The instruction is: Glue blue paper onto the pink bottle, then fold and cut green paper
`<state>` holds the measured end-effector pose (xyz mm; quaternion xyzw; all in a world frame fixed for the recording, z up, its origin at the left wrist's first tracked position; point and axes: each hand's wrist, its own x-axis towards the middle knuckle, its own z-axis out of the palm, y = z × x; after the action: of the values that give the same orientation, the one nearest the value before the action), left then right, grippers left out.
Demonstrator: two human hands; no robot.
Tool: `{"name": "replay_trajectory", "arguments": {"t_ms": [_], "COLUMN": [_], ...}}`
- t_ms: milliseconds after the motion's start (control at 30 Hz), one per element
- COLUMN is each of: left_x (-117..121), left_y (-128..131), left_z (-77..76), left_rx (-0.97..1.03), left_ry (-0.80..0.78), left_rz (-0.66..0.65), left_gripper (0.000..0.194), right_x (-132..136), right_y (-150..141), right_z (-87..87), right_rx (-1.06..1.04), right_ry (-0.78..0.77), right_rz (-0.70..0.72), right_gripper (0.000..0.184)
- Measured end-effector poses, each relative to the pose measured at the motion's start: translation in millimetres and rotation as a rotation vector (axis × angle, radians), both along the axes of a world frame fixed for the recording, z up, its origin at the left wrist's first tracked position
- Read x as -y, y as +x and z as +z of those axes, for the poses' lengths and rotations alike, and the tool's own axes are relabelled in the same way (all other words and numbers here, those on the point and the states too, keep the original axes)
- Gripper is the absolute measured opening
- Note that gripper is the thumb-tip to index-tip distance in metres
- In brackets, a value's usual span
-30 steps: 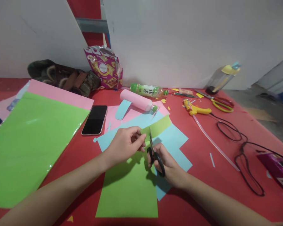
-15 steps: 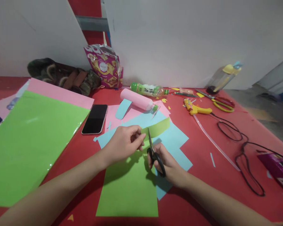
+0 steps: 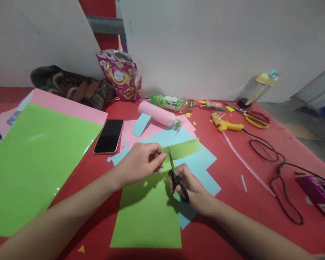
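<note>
My left hand (image 3: 148,159) pinches the left end of a green paper strip (image 3: 186,148). In my right hand (image 3: 191,184) are black-handled scissors (image 3: 180,186), their blades upright across the strip just right of my left fingertips. The strip's longer part reaches out to the right of the blades. Below both hands lies a larger green paper sheet (image 3: 148,220), partly over light blue paper (image 3: 199,195). Beyond the strip, a bottle wrapped in pink paper (image 3: 155,113) lies on its side, with a light blue rounded paper piece (image 3: 142,124) against it.
Left of my hands are a phone (image 3: 109,136) and a stack of green and pink sheets (image 3: 43,155). A yellow glue gun (image 3: 224,123) with a black cord, larger scissors (image 3: 256,119) and a purple box (image 3: 318,193) lie right. A tea bottle (image 3: 170,102) and snack bag (image 3: 120,76) stand behind.
The strip's free right end has swung slightly to the right and lower, and it looks straighter. Both hands have stayed almost in place, with the scissors still across the strip.
</note>
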<state>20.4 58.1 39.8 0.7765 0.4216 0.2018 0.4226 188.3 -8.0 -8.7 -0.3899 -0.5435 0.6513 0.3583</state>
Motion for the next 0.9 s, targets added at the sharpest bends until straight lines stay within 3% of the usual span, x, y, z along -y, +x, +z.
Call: {"name": "replay_trajectory", "arguments": {"t_ms": [367, 667, 900], "left_x": [-6.0, 0.4, 4.0], "left_y": [-7.8, 4.0, 8.8], "left_z": [11.7, 3.3, 0.0], "left_rx": [-0.152, -0.005, 0.051], "left_ry": [0.024, -0.159, -0.207], "left_rz": [-0.075, -0.015, 0.044], "left_gripper": [0.022, 0.026, 0.025], "right_x": [1.8, 0.2, 0.6], "right_y": [1.1, -2.8, -1.0], "right_z": [-5.2, 0.3, 5.8], "right_rx": [0.057, -0.06, -0.096], "right_ry": [-0.026, -0.07, -0.065], "right_rz": [0.031, -0.03, 0.039], "right_gripper": [0.043, 0.046, 0.044]}}
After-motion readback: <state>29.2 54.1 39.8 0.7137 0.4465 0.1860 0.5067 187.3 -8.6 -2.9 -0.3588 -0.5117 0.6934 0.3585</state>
